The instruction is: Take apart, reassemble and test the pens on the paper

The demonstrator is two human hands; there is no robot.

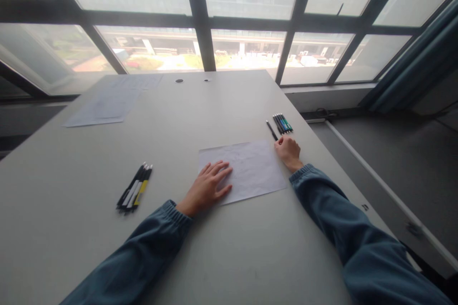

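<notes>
left hand (211, 183) flat and open on sheet of paper (246, 169) at mid table (71, 228); right hand (288, 151) curled, fingertips pinching black pen (272, 130) beside paper's far right corner.

The left hand (209, 186) lies flat on the sheet of paper (250, 169) and hides its near-left corner. Faint marks on the paper are too pale to read. The right hand (288, 151) is curled at the paper's far-right corner, covering the near end of a black pen (271, 130); whether the fingers grip it cannot be told. Both sleeves are cut off by the bottom edge. The bench (64, 248) runs out of view to the left of the paper.
</notes>
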